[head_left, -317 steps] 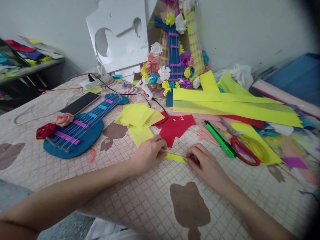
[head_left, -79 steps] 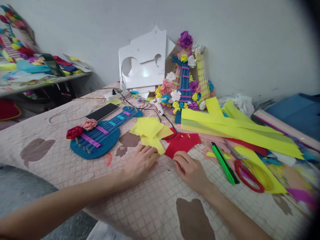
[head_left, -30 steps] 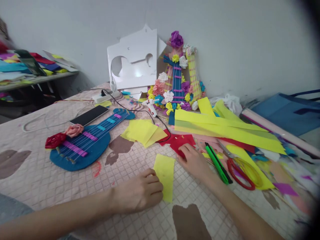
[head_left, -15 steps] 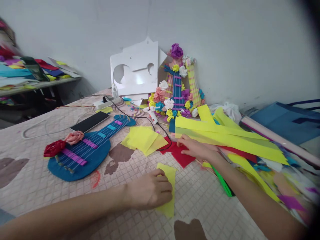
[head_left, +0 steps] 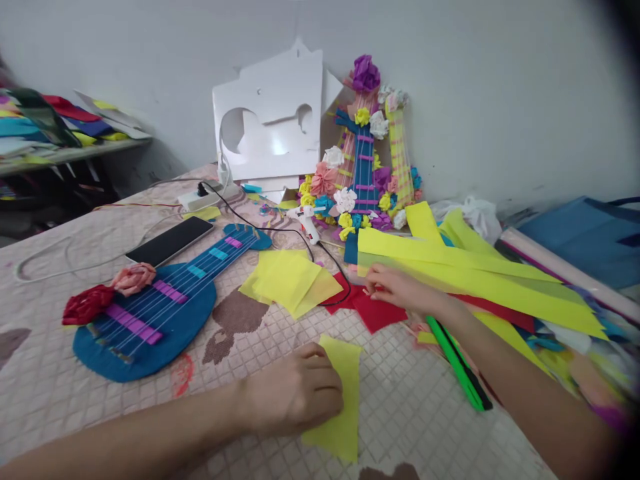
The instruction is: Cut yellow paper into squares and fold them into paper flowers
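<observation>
My left hand (head_left: 295, 393) lies near the table's front edge with its fingers curled on the edge of a small yellow felt piece (head_left: 344, 400), holding it flat. My right hand (head_left: 395, 288) reaches farther back, fingers pinched together over a red felt piece (head_left: 373, 313); what they hold, if anything, is too small to make out. Long yellow felt strips (head_left: 465, 267) lie just behind that hand. A green utility knife (head_left: 460, 367) rests beside my right forearm.
A blue felt guitar (head_left: 150, 313) with red and pink rosettes lies at the left, a phone (head_left: 169, 241) behind it. Folded yellow sheets (head_left: 287, 280), a glue gun (head_left: 306, 221) with its black cord, decorated guitars (head_left: 365, 160) against the wall, white foam board (head_left: 270, 120).
My right hand has left the yellow piece and moved back onto the red felt by the long strips. My left hand has stayed on the yellow piece near the front edge.
</observation>
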{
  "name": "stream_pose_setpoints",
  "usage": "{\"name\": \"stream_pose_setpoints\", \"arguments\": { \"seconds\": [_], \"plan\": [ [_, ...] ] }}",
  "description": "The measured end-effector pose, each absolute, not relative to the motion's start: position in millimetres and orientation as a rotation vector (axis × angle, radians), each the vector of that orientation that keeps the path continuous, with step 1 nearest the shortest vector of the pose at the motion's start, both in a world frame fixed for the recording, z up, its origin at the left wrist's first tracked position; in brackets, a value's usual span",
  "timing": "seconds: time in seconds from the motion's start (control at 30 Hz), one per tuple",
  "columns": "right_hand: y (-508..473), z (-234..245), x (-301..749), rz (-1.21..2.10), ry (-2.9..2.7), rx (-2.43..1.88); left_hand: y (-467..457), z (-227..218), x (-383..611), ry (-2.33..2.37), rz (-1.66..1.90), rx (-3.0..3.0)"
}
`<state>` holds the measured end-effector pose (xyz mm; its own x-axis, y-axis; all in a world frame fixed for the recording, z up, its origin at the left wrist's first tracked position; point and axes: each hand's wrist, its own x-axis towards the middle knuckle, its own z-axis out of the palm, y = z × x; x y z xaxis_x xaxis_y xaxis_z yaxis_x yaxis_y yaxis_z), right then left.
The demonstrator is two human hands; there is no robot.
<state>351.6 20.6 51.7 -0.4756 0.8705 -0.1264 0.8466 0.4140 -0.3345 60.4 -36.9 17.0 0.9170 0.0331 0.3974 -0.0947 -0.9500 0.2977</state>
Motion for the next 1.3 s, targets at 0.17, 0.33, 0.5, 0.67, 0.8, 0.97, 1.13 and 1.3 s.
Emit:
{"name": "stream_pose_setpoints", "arguments": {
  "seconds": [0.17,0.33,0.5,0.67,0.8,0.97,1.13,1.3],
  "plan": [
    [44,63,342,0.355,-2.461,-1.592,-43,20,58,-0.049,0.567,2.801],
    [9,71,328,0.241,-2.221,-1.602,-46,21,54,0.043,0.574,2.771],
    [-65,54,298,0.509,-2.078,-1.633,-38,17,52,0.427,0.579,2.611],
    [-97,26,280,0.586,-1.919,-1.720,-34,8,58,0.544,0.534,2.499],
    [-98,17,287,0.642,-1.876,-1.740,-34,3,64,0.641,0.624,2.433],
    [-94,8,289,0.495,-2.001,-1.749,-24,6,73,0.799,0.565,2.408],
    [-91,11,297,0.355,-2.020,-1.739,-19,17,82,0.872,0.423,2.399],
    [-72,36,350,0.081,-1.817,-1.860,-17,17,86,0.910,0.438,2.298]
  ]
}}
